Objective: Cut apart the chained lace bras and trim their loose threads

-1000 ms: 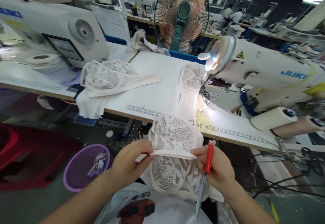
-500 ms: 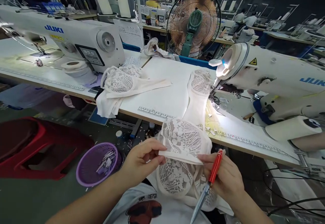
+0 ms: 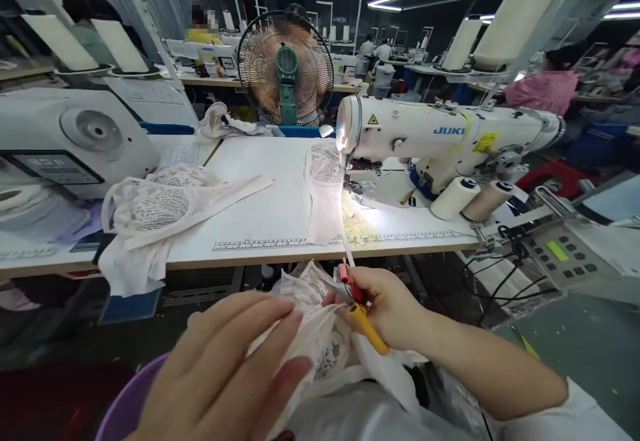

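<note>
My left hand (image 3: 230,361) is large in the near left of the head view. Its fingers are stretched out, with nothing visible in them, and it covers part of a white lace bra (image 3: 333,354). The bra lies bunched over my lap, just below the table edge. To its right, my right hand (image 3: 387,304) is closed around a pair of thread snips (image 3: 369,329) with red and yellow grips. The snips' blades are mostly hidden against the fabric and fingers. A narrow white strip runs up from this hand to another bra piece (image 3: 326,207) beside the sewing machine needle area.
A lit JUKI sewing machine (image 3: 410,127) stands at right, with thread cones (image 3: 455,197) beside it. Another machine (image 3: 75,137) is at left. More lace bras (image 3: 155,207) hang over the table edge (image 3: 280,257). A fan (image 3: 286,67) and a purple basket (image 3: 133,394) are also in view.
The view has swung right. My left hand has let go of the bra's edge and come up closer to the camera. The snips have turned in my right hand, and the bra is now bunched.
</note>
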### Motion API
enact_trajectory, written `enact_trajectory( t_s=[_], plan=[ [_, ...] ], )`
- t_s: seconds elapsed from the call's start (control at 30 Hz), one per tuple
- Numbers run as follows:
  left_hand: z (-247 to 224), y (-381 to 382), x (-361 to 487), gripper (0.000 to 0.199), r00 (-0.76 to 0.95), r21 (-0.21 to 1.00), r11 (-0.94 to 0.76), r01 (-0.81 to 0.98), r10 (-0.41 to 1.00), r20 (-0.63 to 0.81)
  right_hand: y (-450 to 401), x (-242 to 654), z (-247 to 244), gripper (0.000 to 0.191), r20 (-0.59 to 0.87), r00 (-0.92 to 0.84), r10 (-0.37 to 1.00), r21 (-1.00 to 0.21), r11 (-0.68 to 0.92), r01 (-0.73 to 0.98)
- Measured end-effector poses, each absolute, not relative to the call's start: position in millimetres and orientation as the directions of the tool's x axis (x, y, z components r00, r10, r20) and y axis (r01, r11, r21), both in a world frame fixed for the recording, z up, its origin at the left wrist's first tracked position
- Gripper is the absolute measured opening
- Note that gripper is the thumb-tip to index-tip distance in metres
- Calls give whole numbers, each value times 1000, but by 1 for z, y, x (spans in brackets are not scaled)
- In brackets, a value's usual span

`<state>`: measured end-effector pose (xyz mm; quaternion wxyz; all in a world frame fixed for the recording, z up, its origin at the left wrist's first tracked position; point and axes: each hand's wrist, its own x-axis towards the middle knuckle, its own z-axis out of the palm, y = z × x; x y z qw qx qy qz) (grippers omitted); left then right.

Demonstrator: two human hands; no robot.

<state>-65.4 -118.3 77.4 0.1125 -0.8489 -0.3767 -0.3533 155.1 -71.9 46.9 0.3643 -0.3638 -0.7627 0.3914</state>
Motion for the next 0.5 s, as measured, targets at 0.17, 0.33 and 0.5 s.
enact_trajectory(
  t_s=[0.17,0.33,0.5],
  plan=[
    [81,-103,-40,15,716,58,-769,637,617,328,-79,150,45,10,109,-451,886,-917,264,297],
    [93,-94,-36,26,743,79,-764,640,642,191,-78,148,50,15,13,-454,891,-947,157,281],
    [104,-80,-38,28,711,248,-700,670,701,56,-71,149,63,15,-89,-467,880,-967,37,253]
  ],
)
